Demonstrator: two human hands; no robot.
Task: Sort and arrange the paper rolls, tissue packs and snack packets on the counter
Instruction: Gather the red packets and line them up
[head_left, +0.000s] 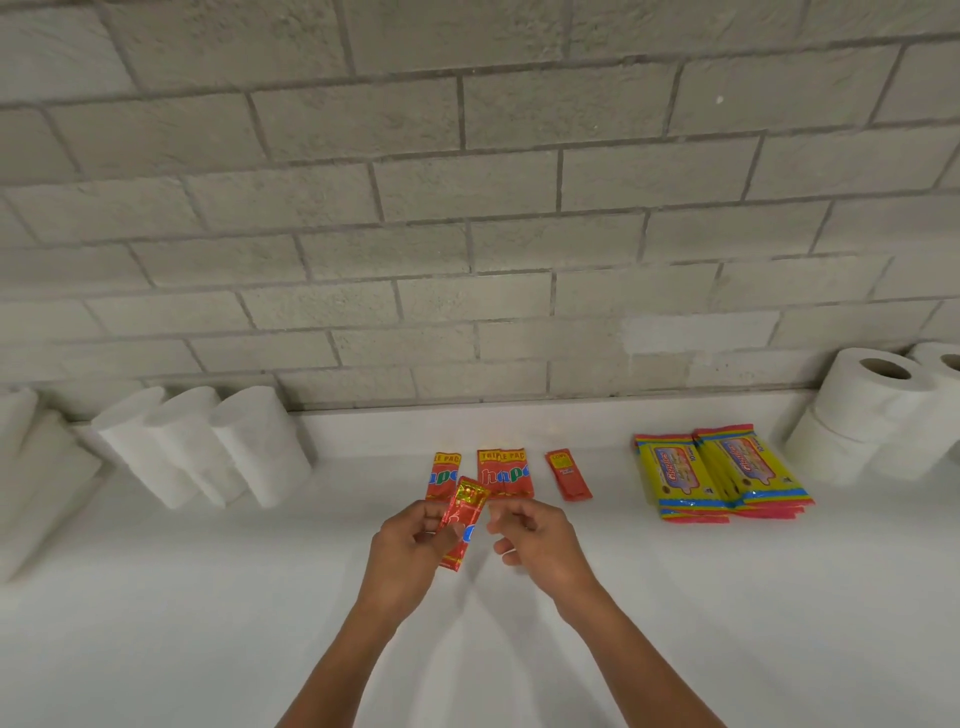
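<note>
My left hand (408, 545) holds a red snack packet (464, 519) upright above the white counter (208, 623). Just right of it is my right hand (535, 540), fingers loosely curled and holding nothing. Beyond the hands, several red snack packets lie in a row: one (443, 475) partly hidden by the held packet, a pair (505, 473) side by side, and a smaller one (568, 475). Yellow tissue packs (722, 475) are stacked to the right.
White paper rolls (208, 447) lie on their sides along the back left. More paper rolls (878, 410) stand stacked at the back right. A grey block wall (467, 208) rises behind the counter.
</note>
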